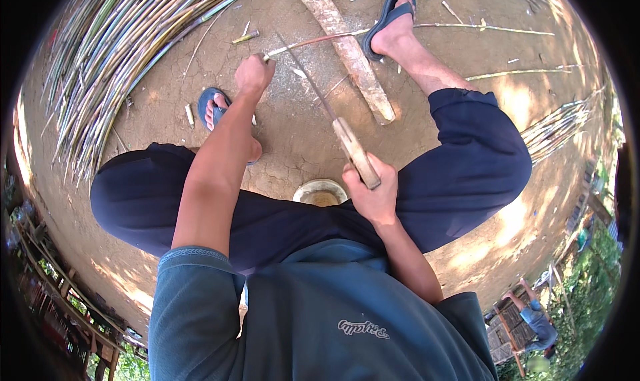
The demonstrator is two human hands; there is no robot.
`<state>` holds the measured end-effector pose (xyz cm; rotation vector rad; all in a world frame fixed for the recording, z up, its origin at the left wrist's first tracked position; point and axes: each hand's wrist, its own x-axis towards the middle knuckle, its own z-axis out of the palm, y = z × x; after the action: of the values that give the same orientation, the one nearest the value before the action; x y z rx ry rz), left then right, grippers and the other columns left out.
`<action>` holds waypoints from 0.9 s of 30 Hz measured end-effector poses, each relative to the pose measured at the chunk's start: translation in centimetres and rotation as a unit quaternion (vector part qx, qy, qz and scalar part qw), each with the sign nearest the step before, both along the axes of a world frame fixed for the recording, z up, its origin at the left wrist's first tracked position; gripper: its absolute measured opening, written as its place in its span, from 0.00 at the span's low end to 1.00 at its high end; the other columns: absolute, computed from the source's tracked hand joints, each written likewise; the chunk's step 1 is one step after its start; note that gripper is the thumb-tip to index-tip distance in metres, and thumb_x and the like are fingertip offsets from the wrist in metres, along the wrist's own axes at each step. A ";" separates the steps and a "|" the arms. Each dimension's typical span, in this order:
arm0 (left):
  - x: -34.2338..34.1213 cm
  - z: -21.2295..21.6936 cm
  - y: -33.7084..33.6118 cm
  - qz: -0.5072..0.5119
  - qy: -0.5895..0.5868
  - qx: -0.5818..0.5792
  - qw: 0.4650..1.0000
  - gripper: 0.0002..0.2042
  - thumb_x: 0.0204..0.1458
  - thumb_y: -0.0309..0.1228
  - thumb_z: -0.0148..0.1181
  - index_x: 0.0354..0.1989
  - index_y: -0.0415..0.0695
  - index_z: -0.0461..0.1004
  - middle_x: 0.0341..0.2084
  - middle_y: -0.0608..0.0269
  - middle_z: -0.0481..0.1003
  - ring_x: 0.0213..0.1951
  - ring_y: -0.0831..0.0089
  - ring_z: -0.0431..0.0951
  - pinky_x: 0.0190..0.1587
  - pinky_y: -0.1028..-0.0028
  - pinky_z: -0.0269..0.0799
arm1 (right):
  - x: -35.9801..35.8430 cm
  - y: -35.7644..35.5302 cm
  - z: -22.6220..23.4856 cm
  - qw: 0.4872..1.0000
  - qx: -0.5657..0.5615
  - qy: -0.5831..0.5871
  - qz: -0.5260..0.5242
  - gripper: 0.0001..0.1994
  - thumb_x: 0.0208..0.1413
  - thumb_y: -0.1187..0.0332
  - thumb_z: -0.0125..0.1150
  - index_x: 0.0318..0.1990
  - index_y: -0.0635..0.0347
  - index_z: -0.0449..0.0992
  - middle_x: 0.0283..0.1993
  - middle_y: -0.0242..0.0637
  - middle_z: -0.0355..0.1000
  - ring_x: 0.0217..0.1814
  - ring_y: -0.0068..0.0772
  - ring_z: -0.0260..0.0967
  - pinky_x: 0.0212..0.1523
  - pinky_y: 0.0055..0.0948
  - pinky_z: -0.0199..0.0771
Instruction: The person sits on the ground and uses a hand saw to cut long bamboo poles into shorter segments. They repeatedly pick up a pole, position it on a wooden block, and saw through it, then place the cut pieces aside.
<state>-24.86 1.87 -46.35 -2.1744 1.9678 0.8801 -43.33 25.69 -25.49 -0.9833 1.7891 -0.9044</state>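
My left hand (254,75) is closed around the pale near end of a long thin cane stalk (313,41). The stalk crosses a wooden plank (350,54) on the ground and passes beneath my right sandal (385,22), coming out on its far side. In my right hand (373,191) is the wooden handle of a long-bladed tool (347,141). Its narrow dark blade slants up and left, the tip beside the stalk close to my left hand. The blade is seen nearly edge-on, so whether it is a knife or a saw, I cannot tell.
A large heap of cane stalks (127,41) lies at the far left, a smaller bundle (560,124) at the right. Short offcuts (247,37) and pale dust are scattered about. Below my lap sits a round bowl (320,191). Another person (539,324) is at the lower right.
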 end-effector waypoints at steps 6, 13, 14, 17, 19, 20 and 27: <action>1.0 -1.0 2.9 -0.059 0.019 -0.292 0.954 0.13 0.51 0.37 0.60 0.41 0.43 0.73 0.35 0.52 0.77 0.40 0.53 0.78 0.44 0.55 0.73 | 1.8 -4.6 -4.0 0.999 -0.047 -0.015 0.004 0.06 0.49 0.70 0.61 0.28 0.66 0.76 0.17 0.44 0.67 0.17 0.31 0.65 0.25 0.32 0.68; 2.0 -1.2 3.0 -0.121 0.043 -0.331 0.935 0.09 0.54 0.34 0.59 0.39 0.44 0.74 0.34 0.56 0.76 0.40 0.58 0.77 0.44 0.60 0.73 | 3.2 -5.9 -8.7 1.000 -0.014 -0.004 0.016 0.08 0.50 0.67 0.62 0.31 0.64 0.76 0.19 0.44 0.68 0.20 0.31 0.65 0.28 0.33 0.68; 2.1 -1.3 3.0 -0.123 0.042 -0.328 0.936 0.09 0.54 0.35 0.59 0.39 0.44 0.74 0.33 0.56 0.77 0.39 0.57 0.77 0.43 0.60 0.74 | 3.3 -5.8 -8.9 1.000 -0.016 -0.010 0.016 0.08 0.50 0.67 0.62 0.31 0.64 0.76 0.19 0.43 0.68 0.21 0.30 0.65 0.28 0.33 0.68; 2.4 -1.3 2.8 -0.126 0.039 -0.310 0.941 0.09 0.56 0.36 0.58 0.40 0.44 0.75 0.31 0.54 0.78 0.36 0.56 0.79 0.39 0.59 0.75 | 3.2 -5.3 -9.9 0.999 -0.013 -0.032 0.018 0.08 0.51 0.67 0.62 0.31 0.64 0.77 0.19 0.40 0.67 0.21 0.25 0.63 0.28 0.31 0.67; 2.5 -1.3 2.9 -0.122 0.033 -0.285 0.950 0.10 0.57 0.37 0.57 0.41 0.44 0.75 0.29 0.52 0.79 0.34 0.54 0.81 0.37 0.58 0.77 | 3.1 -5.2 -10.1 0.999 -0.008 -0.039 0.025 0.08 0.51 0.67 0.62 0.31 0.64 0.77 0.19 0.37 0.66 0.22 0.22 0.62 0.27 0.30 0.66; 2.5 -1.4 3.0 -0.119 0.023 -0.275 0.954 0.11 0.58 0.37 0.56 0.41 0.44 0.75 0.29 0.51 0.79 0.33 0.53 0.81 0.36 0.57 0.77 | 3.0 -5.3 -10.0 0.999 -0.005 -0.038 0.030 0.08 0.51 0.67 0.62 0.31 0.64 0.77 0.19 0.36 0.66 0.22 0.21 0.62 0.27 0.29 0.66; 2.1 -0.8 3.1 -0.113 -0.007 -0.222 0.968 0.13 0.62 0.40 0.50 0.41 0.43 0.75 0.31 0.48 0.80 0.35 0.50 0.82 0.36 0.54 0.78 | 2.8 -5.2 -10.5 0.998 0.008 -0.039 0.043 0.08 0.52 0.67 0.62 0.31 0.64 0.77 0.19 0.36 0.66 0.22 0.20 0.61 0.27 0.28 0.65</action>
<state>-22.81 4.97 -47.17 -2.0742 2.5393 0.4182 -40.50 20.51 -36.02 -0.9941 1.6745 -0.8630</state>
